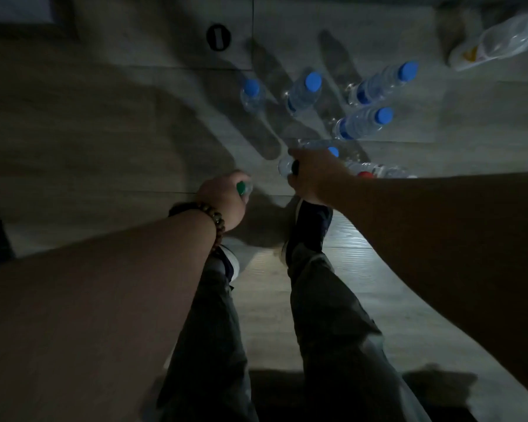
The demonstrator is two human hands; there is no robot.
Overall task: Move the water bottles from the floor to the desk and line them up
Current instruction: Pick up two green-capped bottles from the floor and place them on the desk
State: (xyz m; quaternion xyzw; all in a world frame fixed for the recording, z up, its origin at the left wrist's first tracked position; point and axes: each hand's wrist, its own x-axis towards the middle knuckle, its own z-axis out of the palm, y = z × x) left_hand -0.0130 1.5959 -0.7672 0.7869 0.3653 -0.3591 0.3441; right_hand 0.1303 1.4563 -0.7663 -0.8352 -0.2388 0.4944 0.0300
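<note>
I look down at a dim wooden floor [104, 132]. Several clear water bottles with blue caps stand there, among them one at the left [252, 94], one in the middle [305, 91] and one further right [381, 82]. My left hand [223, 202], with a bead bracelet at the wrist, grips a green-capped bottle [243, 187] by its top. My right hand [314, 178] holds a dark-capped bottle [287, 169] near its neck. Behind that hand a red-capped bottle [365, 175] and another blue-capped one [333, 151] are partly hidden.
My two legs and dark shoes [313, 226] stand just below the hands. A clear plastic bag or wrapping [497, 41] lies at the top right. A round black floor fitting [218, 37] sits at the top centre. A dark object edges the left side.
</note>
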